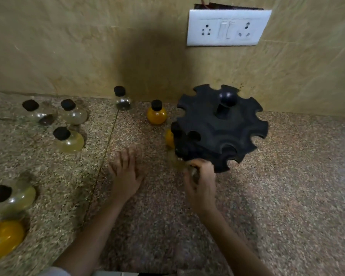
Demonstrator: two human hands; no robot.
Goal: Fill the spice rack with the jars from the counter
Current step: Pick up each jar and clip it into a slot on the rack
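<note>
A black round spice rack with notched slots stands at the back right of the counter. One orange jar hangs in its left slot, mostly hidden. My right hand grips a clear jar at the rack's near-left edge; the jar is blurred and largely covered by my fingers. My left hand hovers flat with straight fingers over the counter and holds nothing. Several black-capped round jars stand loose: an orange one, a clear one, a yellowish one.
More jars stand on the speckled stone counter: two clear ones at the back left, and a pale jar and an orange jar at the near left edge. A white socket plate is on the wall.
</note>
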